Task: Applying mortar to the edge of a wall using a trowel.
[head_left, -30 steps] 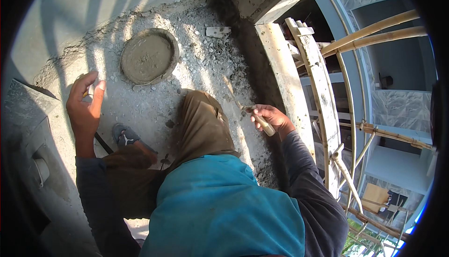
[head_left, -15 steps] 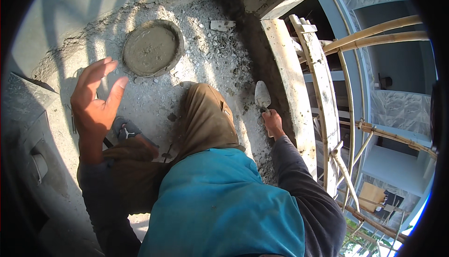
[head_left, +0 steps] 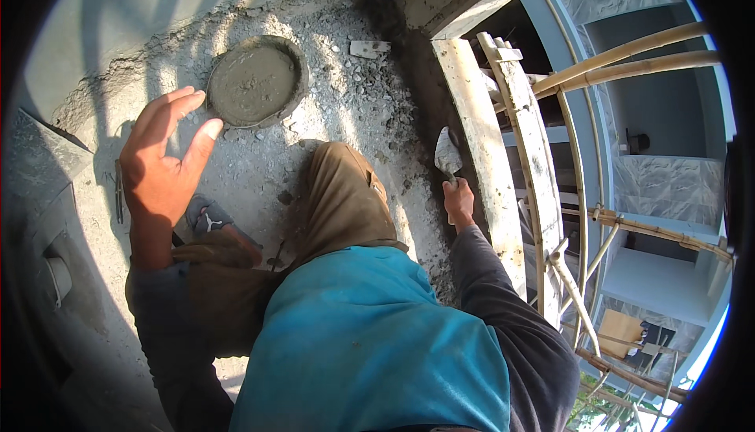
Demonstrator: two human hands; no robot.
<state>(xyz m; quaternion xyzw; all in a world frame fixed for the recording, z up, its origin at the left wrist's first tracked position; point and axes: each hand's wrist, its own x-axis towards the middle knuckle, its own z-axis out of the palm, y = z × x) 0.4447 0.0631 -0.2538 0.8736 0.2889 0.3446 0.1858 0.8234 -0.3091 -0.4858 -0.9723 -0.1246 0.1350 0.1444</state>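
My left hand [head_left: 165,165] is raised at the left, palm partly visible, fingers curved and apart from the thumb, holding nothing I can see. Just beyond its fingertips sits a round basin [head_left: 295,82] filled with wet grey mortar [head_left: 250,80]. At the right, my right hand [head_left: 458,200] grips a trowel [head_left: 447,151] by its handle. The blade lies along the dark strip of mortar [head_left: 468,157] at the inner side of a pale concrete edge [head_left: 491,196].
Rubble [head_left: 338,94] and a small flat slab [head_left: 370,48] lie on the floor near a plastered wall [head_left: 141,7]. My bent knee [head_left: 342,188] is between my hands. Beyond the right edge stand white boards [head_left: 531,157] and bamboo scaffolding [head_left: 629,66] before a tiled building.
My right hand has carried the trowel forward and right to the concrete edge, turning the blade. My left hand has moved up and right toward the basin.
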